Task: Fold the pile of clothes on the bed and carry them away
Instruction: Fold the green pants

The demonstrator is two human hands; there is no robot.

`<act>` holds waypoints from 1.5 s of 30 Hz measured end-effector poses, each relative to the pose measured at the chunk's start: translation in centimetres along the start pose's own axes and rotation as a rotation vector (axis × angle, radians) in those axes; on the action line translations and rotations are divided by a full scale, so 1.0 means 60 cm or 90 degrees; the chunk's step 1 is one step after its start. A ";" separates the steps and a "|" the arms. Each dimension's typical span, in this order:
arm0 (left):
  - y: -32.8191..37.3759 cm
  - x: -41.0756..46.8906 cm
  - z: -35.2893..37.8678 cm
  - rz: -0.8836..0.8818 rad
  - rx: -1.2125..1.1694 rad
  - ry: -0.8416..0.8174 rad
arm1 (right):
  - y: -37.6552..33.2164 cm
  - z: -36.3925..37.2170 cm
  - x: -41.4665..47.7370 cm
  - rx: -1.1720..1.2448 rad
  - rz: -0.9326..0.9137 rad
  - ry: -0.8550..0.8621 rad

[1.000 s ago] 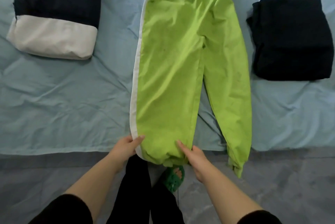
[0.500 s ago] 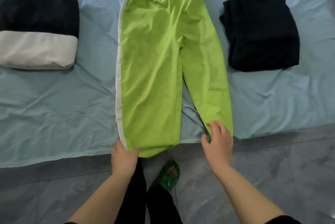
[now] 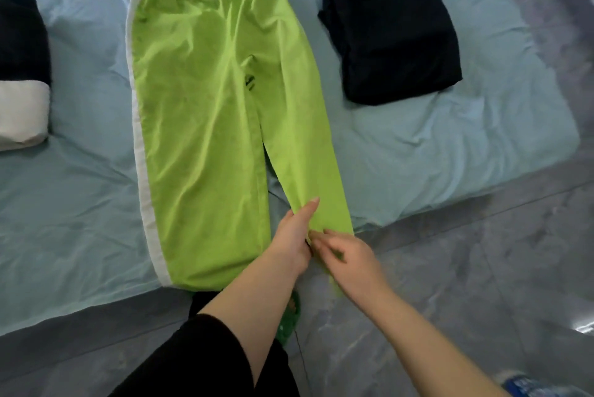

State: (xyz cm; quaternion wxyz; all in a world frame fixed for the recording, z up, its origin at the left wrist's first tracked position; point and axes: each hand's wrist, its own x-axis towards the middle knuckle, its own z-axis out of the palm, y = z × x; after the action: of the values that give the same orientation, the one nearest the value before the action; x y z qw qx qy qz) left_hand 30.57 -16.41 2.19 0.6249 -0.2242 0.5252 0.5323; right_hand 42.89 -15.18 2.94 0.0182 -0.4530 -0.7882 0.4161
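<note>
Two hands meet at one cuff: the left hand (image 3: 294,237) lays straight, close-set fingers (image 3: 308,213) along the inner edge of the right leg, while the right hand (image 3: 352,263) curls its fingers (image 3: 336,236) to pinch the hem. Outward, the lime-green trousers (image 3: 205,113) lie flat on the bed (image 3: 450,146), waistband far, cuffs at the near edge, between a folded black garment (image 3: 389,27) and a black-and-white bundle (image 3: 19,81). Tugging that overhanging cuff too hard could drag the trousers askew or off the bed.

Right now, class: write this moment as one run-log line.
trousers: unfolded, flat on bed | left hand: flat on one leg | right hand: pinching that leg's cuff | black pile: folded
</note>
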 end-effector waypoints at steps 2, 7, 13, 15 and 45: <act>0.008 -0.004 0.004 -0.022 0.013 -0.030 | 0.003 -0.025 0.009 0.232 0.099 0.120; 0.018 -0.019 -0.006 -0.110 -0.013 -0.127 | 0.039 -0.068 0.102 0.489 0.432 0.144; 0.021 -0.022 0.001 -0.080 0.009 -0.089 | 0.021 -0.079 0.146 0.726 0.471 -0.017; 0.019 -0.021 0.002 -0.006 -0.004 -0.050 | 0.035 -0.118 0.146 0.538 0.289 0.240; 0.000 0.173 0.041 0.539 1.294 0.153 | 0.192 -0.047 0.160 -0.350 0.033 0.076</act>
State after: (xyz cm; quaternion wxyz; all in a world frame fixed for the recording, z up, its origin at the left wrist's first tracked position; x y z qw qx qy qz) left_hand 30.36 -9.88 -6.22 0.2303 0.5411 0.8088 -0.0012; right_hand 46.40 -3.57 -6.32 -0.0695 -0.4850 -0.8570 0.1596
